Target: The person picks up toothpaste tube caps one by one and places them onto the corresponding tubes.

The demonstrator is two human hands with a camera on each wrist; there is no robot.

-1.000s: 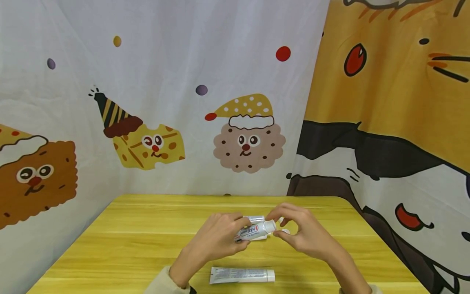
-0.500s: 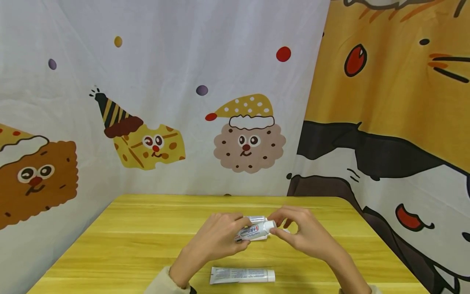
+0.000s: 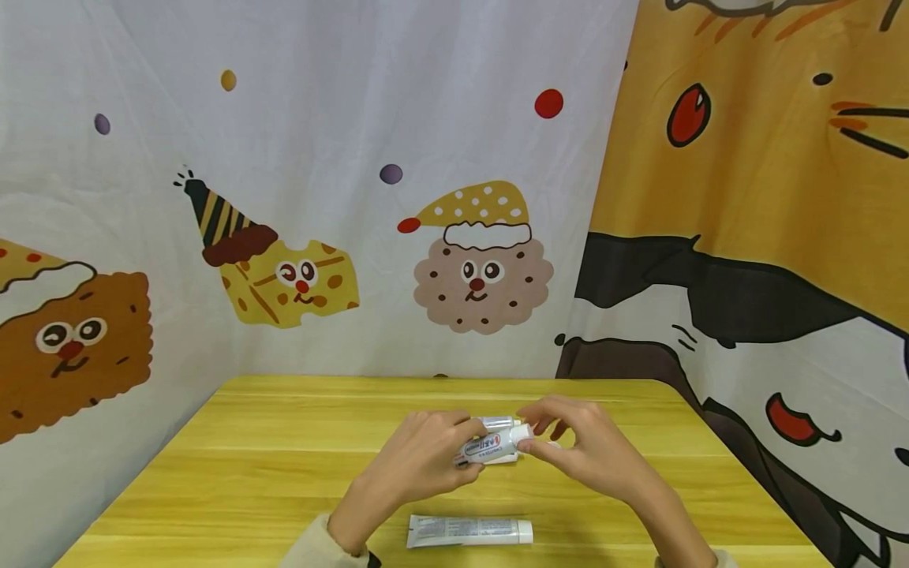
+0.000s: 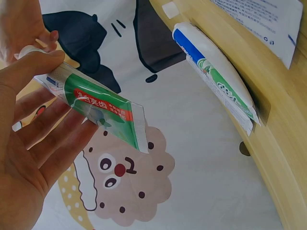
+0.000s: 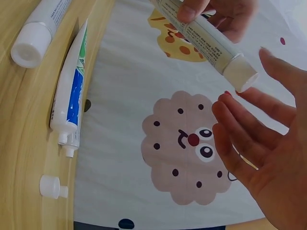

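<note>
A toothpaste tube [image 3: 490, 446] with a white cap [image 5: 241, 74] is held near its middle by my left hand [image 3: 419, 457], thumb on one side and fingers on the other. Its green and red printed face [image 4: 103, 105] shows in the left wrist view. My right hand [image 3: 589, 450] is at the capped end. In the right wrist view its thumb [image 5: 273, 64] stands off from the cap, and the spread fingertips [image 5: 223, 108] lie just past it. Behind the held tube, two uncapped tubes [image 5: 69, 103] lie side by side on the table, partly hidden in the head view.
Another capped tube [image 3: 469, 532] lies across the wooden table [image 3: 284, 473], close to the person. Small white loose caps [image 5: 50, 187] sit at the right, beyond the uncapped nozzles. A printed cartoon curtain [image 3: 319, 158] hangs right behind the table's far edge.
My right thumb and fingers have drawn in closer to the cap of the held tube. My left hand and the tube have stayed nearly still.
</note>
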